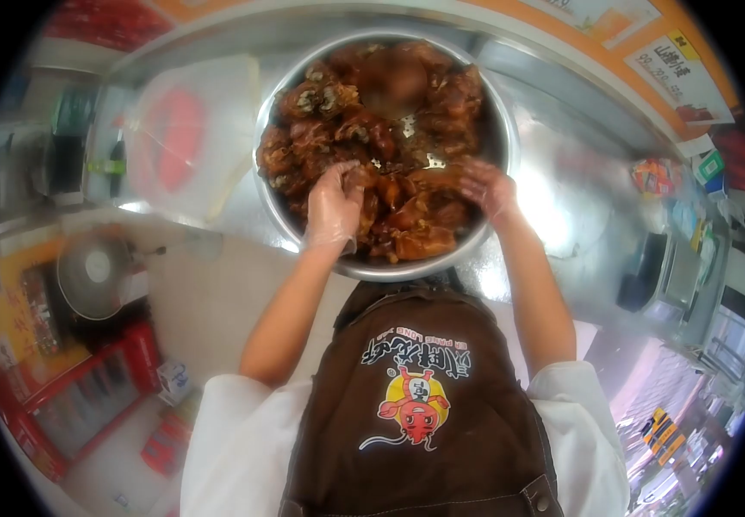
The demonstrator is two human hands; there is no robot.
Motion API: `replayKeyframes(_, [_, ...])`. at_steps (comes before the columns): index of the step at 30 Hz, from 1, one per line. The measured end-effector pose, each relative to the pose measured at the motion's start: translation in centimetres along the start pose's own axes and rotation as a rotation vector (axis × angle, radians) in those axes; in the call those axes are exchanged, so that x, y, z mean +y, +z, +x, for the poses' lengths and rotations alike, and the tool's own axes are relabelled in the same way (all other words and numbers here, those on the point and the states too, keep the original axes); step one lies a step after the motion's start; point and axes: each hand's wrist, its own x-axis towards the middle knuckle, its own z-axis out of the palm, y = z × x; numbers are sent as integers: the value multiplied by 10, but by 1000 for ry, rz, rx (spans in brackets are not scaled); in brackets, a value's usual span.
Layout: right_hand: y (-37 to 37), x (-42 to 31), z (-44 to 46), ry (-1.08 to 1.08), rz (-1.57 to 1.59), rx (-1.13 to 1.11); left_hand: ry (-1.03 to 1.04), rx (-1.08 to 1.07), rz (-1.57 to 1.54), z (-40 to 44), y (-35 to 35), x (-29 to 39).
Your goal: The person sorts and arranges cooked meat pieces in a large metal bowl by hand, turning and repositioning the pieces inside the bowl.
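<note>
I see the near meat (420,211) lying between my curled left hand (335,203) and half-spread right hand (490,189); whether the hands grip it, I can't tell.

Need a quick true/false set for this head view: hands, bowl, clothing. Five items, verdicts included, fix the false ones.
1. The metal bowl holds brown, glossy meat. True.
2. Both the left hand and the right hand are outside the rim of the bowl. False: the fingers of both reach inside the rim.
3. The left hand wears a clear glove. True.
4. The apron is white. False: it is brown; the sleeves are white.
5. A red lobster drawing is on the apron. True.
</note>
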Motion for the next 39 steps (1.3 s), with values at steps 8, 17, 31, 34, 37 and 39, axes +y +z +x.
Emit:
replayKeyframes(8, [-4, 3, -17, -36, -7, 4, -119, -41, -212, 104, 39, 71])
replayKeyframes(17, [14, 7, -24, -185, -235, -45, -61, 5, -356, 128, 18, 90])
replayKeyframes(31, [123, 4, 73, -532, -1592, -179, -214, 28, -458, -25, -62, 36])
replayKeyframes(34, [137, 4, 78, -333, -1679, -190, -284, 30, -509, -51, -65, 34])
replayKeyframes(37, [143, 3, 68, -339, -1687, -169, -327, 41, -540, -64, -66, 25])
replayKeyframes(39, [146, 1, 60, -410, -1743, -190, -363, 12, -530, -68, -65, 19])
